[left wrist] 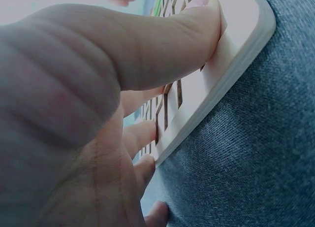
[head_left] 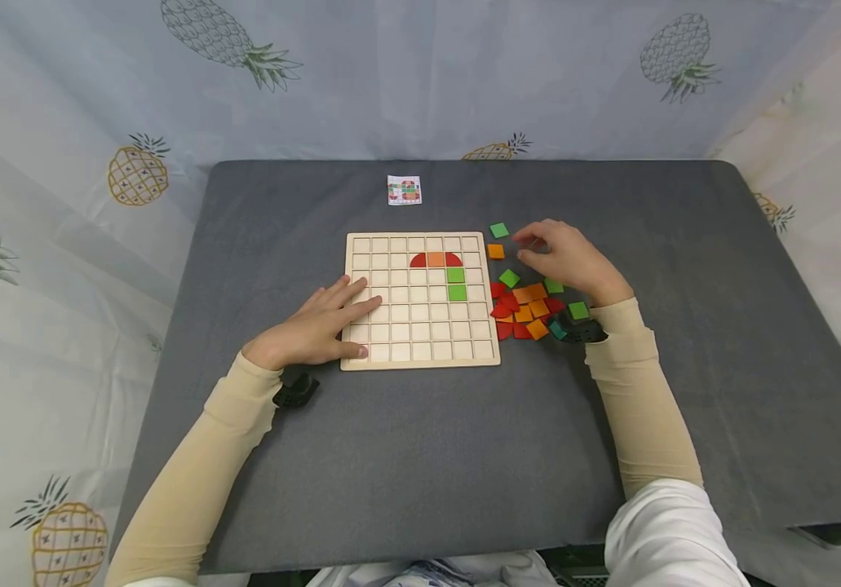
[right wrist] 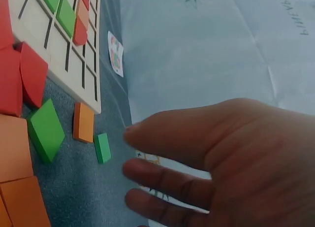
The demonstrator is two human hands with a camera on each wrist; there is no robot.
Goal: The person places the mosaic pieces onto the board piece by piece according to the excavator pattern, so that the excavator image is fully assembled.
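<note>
In the head view, the left hand [head_left: 317,324] rests on the near-side edge of the gridded board [head_left: 420,326], fingers straight and spread, gripping nothing. Beyond its fingertips, the grid carries an orange square [head_left: 435,259] between two red pieces [head_left: 418,261], plus two green squares [head_left: 456,276]. The right hand [head_left: 570,257] has loosely bent fingers above the worktop [head_left: 420,456], holding nothing visible. Just past their tips lie a green tile [head_left: 498,230] and an orange tile [head_left: 496,252]; a tile pile [head_left: 537,309] sits nearer the wrist.

In the left wrist view, the thumb touches the board by its rounded corner.

In the right wrist view, a gap parts thumb from fingers; both loose tiles lie ahead of them.
</note>
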